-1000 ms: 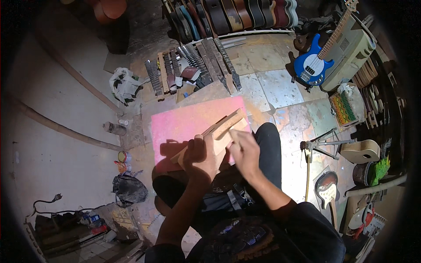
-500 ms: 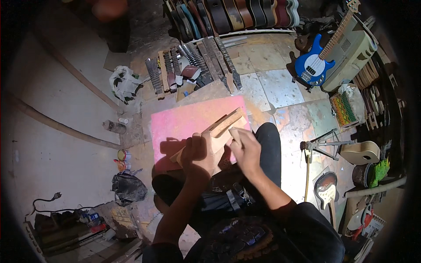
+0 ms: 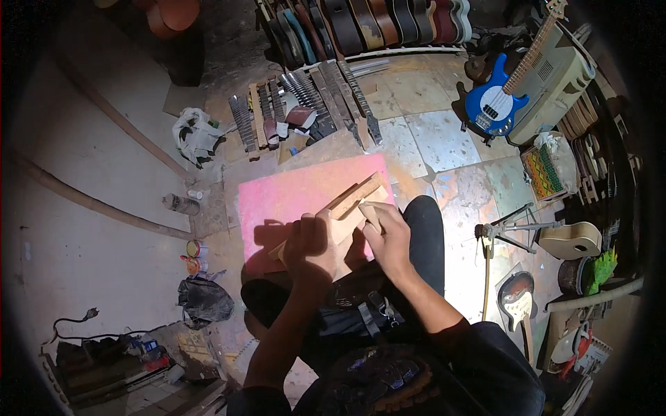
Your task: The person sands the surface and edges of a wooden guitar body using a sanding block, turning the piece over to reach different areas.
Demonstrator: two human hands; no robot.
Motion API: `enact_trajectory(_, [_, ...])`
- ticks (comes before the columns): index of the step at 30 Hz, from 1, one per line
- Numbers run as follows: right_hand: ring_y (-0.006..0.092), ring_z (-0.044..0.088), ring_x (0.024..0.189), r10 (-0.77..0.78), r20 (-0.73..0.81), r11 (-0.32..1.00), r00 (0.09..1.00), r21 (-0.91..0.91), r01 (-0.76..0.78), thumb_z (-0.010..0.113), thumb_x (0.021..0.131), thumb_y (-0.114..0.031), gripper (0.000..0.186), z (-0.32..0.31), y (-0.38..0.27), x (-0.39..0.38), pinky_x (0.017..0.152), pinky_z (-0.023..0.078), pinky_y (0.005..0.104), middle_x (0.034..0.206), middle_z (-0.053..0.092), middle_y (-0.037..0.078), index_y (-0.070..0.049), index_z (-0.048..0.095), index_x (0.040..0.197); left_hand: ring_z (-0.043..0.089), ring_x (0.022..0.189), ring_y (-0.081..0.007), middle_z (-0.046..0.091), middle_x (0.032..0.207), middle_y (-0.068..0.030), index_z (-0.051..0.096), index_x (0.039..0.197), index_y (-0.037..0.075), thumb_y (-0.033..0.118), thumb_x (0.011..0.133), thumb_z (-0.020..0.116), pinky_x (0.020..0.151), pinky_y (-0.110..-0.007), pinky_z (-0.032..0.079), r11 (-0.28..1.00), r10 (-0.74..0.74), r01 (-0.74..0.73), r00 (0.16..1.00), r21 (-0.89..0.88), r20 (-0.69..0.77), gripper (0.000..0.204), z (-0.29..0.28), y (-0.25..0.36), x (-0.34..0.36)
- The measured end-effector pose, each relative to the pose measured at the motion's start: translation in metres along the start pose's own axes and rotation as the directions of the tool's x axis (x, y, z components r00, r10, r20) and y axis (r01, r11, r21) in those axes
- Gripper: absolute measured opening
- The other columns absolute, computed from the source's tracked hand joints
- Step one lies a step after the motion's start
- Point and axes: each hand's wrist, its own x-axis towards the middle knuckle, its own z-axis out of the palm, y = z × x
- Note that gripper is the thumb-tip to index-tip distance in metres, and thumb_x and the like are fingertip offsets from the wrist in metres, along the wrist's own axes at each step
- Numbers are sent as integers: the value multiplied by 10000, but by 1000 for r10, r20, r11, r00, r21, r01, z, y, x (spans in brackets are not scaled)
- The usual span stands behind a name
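Note:
A long piece of light wood [image 3: 357, 199] with a raised bar along its far side slants over a pink board [image 3: 277, 197] in front of my crossed legs. My left hand [image 3: 309, 243] is closed around its middle, hiding that stretch. Against the wood's near side, toward the right end, my right hand [image 3: 388, 236] is closed with its fingertips pressed down. Something small and pale shows at those fingertips, too small to name.
Guitar necks [image 3: 302, 97] lie beyond the board, with a row of guitar bodies [image 3: 368, 28] behind. A blue bass guitar [image 3: 496, 104] leans at the far right, above a metal stand [image 3: 510, 229]. Cans [image 3: 196, 248] and a black bag [image 3: 205, 301] sit left.
My right hand has shifted slightly left and toward me along the wood. The left hand keeps its grip in nearly the same place.

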Motion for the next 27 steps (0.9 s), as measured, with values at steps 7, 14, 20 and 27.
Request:
enact_trajectory(7, [321, 711, 1037, -72, 60, 995, 996, -66, 76, 666, 883, -31, 284, -1, 4, -8, 910, 558, 383, 1163, 720, 190, 33, 727, 1153, 642, 887, -310, 610, 948, -112, 643, 1133, 74, 303, 698, 895, 779, -410, 535, 1000, 13, -13, 1000, 25, -8, 553, -3, 0, 1])
enact_trajectory(14, [300, 709, 1057, -101, 79, 991, 992, -80, 108, 654, 894, -6, 325, -3, 1, -8, 905, 557, 364, 1174, 716, 186, 15, 725, 1211, 640, 892, -323, 623, 974, -121, 631, 1161, 70, 295, 692, 902, 796, -432, 537, 1000, 11, -10, 1000, 29, -10, 587, -12, 6, 7])
enact_trajectory(20, [302, 707, 1043, -101, 91, 994, 991, 38, 98, 656, 893, -15, 311, 4, -24, -20, 896, 552, 357, 1191, 713, 195, 29, 724, 1193, 645, 879, -312, 639, 972, -109, 643, 1140, 80, 301, 682, 901, 767, -435, 524, 997, 19, -18, 1000, 75, -11, 570, -5, -3, 5])
enact_trajectory(27, [354, 704, 1074, -120, 109, 988, 987, 110, 108, 656, 865, -39, 323, 5, -29, -23, 952, 546, 399, 1184, 710, 208, 4, 731, 1176, 665, 877, -299, 658, 942, -73, 694, 1081, 119, 401, 685, 893, 746, -437, 524, 991, -34, 26, 998, 131, 57, 526, -13, 6, 14])
